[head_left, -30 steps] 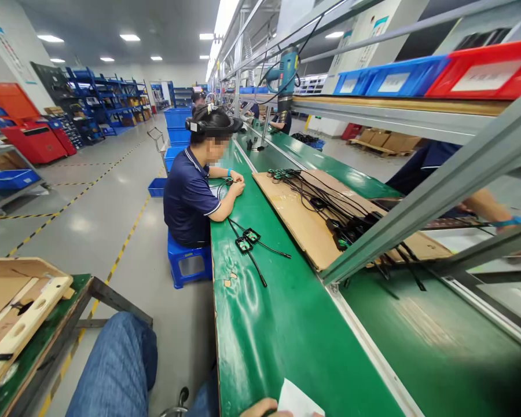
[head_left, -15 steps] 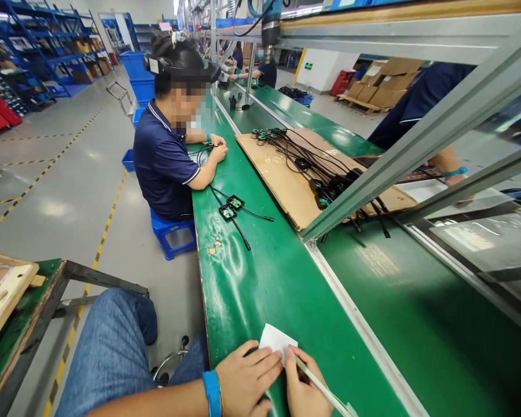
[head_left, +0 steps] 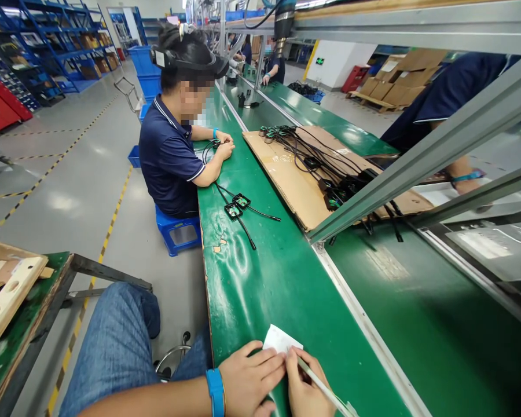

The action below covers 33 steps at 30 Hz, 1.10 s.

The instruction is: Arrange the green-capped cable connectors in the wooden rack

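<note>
At the bottom edge, my left hand (head_left: pixel 249 379) lies on the green belt (head_left: pixel 282 278) with its fingers pressed onto a small white paper sheet (head_left: pixel 280 340). My right hand (head_left: pixel 306 391) sits just right of it, fingers pinched on a thin white strip (head_left: pixel 325 391) that runs down to the right. The fingertips of both hands meet at the sheet's near edge. A blue band circles my left wrist.
A seated person in a navy shirt (head_left: pixel 171 156) handles black cables further up the belt. Two small black parts with cables (head_left: pixel 238 205) lie on the belt. A cardboard sheet (head_left: pixel 290 179) carries several black cables. Grey frame bars (head_left: pixel 421 156) cross on the right.
The view tipped down from the aisle a second ago, bringing both hands and the sheet into sight. Over the last half second the hands hardly moved.
</note>
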Available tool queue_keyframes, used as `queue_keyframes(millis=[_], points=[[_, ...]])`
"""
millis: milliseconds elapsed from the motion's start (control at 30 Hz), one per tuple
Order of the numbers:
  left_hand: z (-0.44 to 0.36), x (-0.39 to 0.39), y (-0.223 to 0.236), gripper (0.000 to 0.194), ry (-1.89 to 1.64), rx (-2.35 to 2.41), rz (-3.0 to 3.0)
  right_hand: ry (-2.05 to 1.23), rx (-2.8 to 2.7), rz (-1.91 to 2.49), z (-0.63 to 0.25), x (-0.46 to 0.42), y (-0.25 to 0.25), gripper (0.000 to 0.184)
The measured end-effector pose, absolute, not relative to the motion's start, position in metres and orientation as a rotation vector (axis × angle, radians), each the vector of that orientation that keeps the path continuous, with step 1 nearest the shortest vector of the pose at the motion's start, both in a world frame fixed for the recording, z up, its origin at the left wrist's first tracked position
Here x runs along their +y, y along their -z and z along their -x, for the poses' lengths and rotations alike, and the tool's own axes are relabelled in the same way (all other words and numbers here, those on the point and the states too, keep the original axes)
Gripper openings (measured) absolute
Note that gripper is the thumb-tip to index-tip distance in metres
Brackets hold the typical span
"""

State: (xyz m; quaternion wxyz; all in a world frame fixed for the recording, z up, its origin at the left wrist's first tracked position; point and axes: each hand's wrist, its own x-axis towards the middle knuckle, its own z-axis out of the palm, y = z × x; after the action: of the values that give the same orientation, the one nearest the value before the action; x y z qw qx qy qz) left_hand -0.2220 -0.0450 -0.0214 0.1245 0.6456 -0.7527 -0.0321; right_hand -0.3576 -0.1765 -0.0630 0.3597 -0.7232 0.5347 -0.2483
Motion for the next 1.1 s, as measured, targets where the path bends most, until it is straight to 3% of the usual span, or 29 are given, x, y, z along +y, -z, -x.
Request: queue_keyframes(millis=[367, 567, 733, 900, 1100], points=[[0.22, -0.045, 0.032, 0.064, -0.088, -2.214, -1.881, 0.83, 1.593, 1.304, 0.349, -0.167, 0.045, 0.072], [0.217, -0.053, 0.05, 0.067, -0.312, -2.224, -1.839, 0.521, 1.668, 1.369, 0.349, -0.176, 0.039, 0.07], [0.209, -0.059, 0.094, 0.075, -0.555, -2.078, -1.721, 0.565, 1.485, 1.419, 0.343, -0.178, 0.052, 0.072], [0.197, -0.048, 0.123, 0.079, -0.374, -2.127, -1.734, 0.627, 1.424, 1.484, 0.34, -0.174, 0.058, 0.072], [0.191, -0.048, 0.097, 0.058, -0.271, -1.711, -2.147, 0.672, 1.385, 1.519, 0.338, -0.169, 0.058, 0.064]])
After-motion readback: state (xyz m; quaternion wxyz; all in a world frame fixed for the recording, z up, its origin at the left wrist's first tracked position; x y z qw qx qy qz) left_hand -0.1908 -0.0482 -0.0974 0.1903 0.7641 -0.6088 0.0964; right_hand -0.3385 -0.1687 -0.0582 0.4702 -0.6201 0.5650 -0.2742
